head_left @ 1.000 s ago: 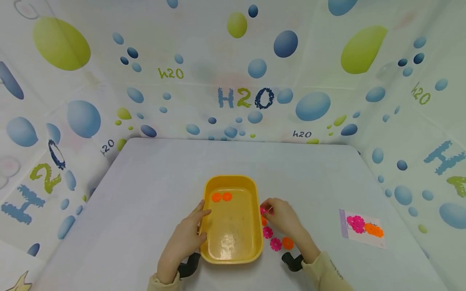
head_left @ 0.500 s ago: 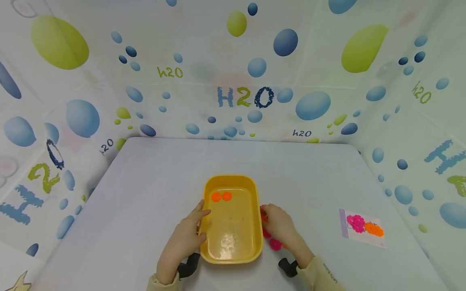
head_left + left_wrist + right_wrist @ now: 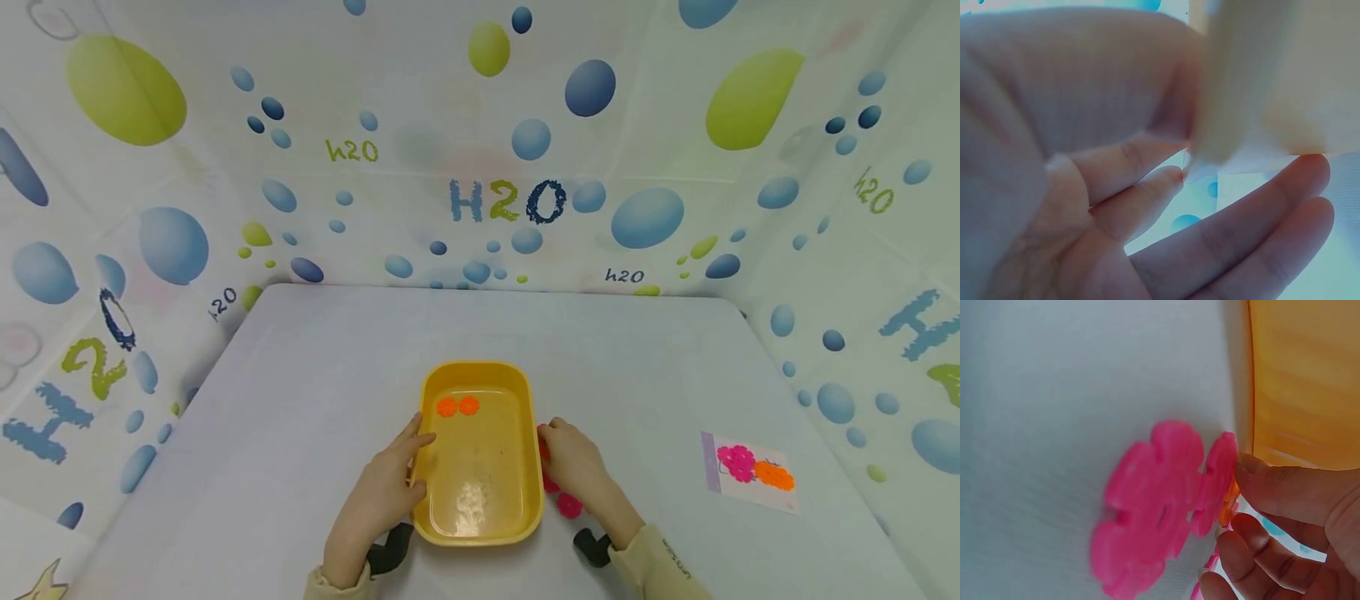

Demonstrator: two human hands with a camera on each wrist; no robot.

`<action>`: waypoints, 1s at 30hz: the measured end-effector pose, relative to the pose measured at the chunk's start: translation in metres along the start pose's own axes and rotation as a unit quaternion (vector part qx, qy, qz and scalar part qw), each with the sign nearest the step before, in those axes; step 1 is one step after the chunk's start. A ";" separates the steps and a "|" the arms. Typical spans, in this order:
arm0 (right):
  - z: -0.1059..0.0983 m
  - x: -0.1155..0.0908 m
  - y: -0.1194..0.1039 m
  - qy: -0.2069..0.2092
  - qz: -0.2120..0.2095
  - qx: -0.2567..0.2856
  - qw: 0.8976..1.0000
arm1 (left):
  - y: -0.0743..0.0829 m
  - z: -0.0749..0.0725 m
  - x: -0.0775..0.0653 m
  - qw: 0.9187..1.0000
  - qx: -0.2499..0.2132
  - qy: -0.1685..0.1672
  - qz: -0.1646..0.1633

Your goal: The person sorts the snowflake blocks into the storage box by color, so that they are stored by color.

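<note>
A yellow tray stands on the table, two orange flower-shaped discs lying side by side at its far left. My left hand holds the tray's left side, one finger reaching over the rim. Outside the right wall, my right hand bends over a row of flower discs. In the right wrist view, thumb and forefinger close around an orange flower disc, partly behind a pink flower disc. A nearer pink flower disc lies apart from the fingers. The hand hides part of the row.
Off to the right lies a white card with pink and orange flower shapes on it. The white table ends at a fabric backdrop printed with coloured drops. Black wrist straps sit at both wrists.
My right hand has lowered slightly over the row of discs, covering an orange disc and part of the pink ones that showed before. My left hand and the tray stay in place.
</note>
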State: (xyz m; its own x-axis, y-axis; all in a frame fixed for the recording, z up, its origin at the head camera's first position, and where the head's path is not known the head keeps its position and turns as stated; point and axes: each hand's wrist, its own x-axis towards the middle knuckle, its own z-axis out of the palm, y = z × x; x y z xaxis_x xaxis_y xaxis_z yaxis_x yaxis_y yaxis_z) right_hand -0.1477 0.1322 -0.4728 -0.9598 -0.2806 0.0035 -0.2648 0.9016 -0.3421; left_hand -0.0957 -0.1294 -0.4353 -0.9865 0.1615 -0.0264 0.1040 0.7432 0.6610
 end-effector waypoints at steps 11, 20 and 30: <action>-0.005 0.002 -0.001 -0.027 0.035 0.052 0.998 | 0.000 0.001 0.000 1.000 -0.005 -0.009 -0.004; -0.005 0.000 0.005 -0.004 0.035 0.129 0.991 | -0.001 0.001 -0.001 1.000 -0.007 -0.003 0.005; -0.029 0.007 0.015 0.014 0.070 0.175 0.982 | 0.000 -0.001 -0.002 1.000 -0.010 -0.004 0.006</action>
State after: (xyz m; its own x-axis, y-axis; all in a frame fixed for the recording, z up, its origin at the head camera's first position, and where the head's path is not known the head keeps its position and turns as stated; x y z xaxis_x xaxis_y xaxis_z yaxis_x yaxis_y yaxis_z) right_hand -0.1611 0.1534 -0.4506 -0.9881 -0.1477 -0.0421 -0.0863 0.7608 -0.6432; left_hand -0.0940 -0.1299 -0.4344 -0.9841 0.1756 -0.0248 0.1130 0.7284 0.6758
